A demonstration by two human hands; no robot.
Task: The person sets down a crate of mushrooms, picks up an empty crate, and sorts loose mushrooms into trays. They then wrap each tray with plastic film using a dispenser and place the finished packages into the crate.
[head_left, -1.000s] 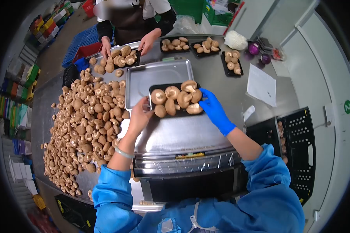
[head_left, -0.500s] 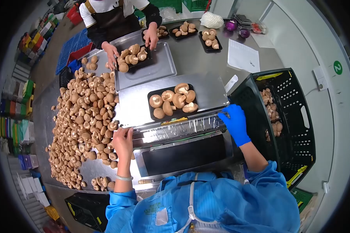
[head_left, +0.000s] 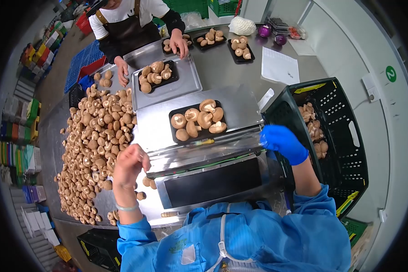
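Observation:
A black tray of brown mushrooms (head_left: 197, 121) rests on the steel plate of a wrapping machine (head_left: 240, 106) in front of me. My bare left hand (head_left: 130, 163) and my blue-gloved right hand (head_left: 281, 140) each pinch one end of a sheet of clear cling film (head_left: 204, 156). The film is stretched between them, lifted just above the machine's front edge on the near side of the tray. Both hands are apart from the tray.
A big heap of loose mushrooms (head_left: 97, 140) covers the table's left. A black crate (head_left: 337, 136) holding packed mushrooms stands right. Across the table a co-worker's hands (head_left: 179, 43) work by a filled tray on a steel pan (head_left: 192, 84). Filled trays (head_left: 240, 50) and a paper sheet (head_left: 280, 65) lie behind.
Both hands left the mushroom tray on the plate, dropped to the film roll at the machine's front, gripped the film's ends and have now raised it.

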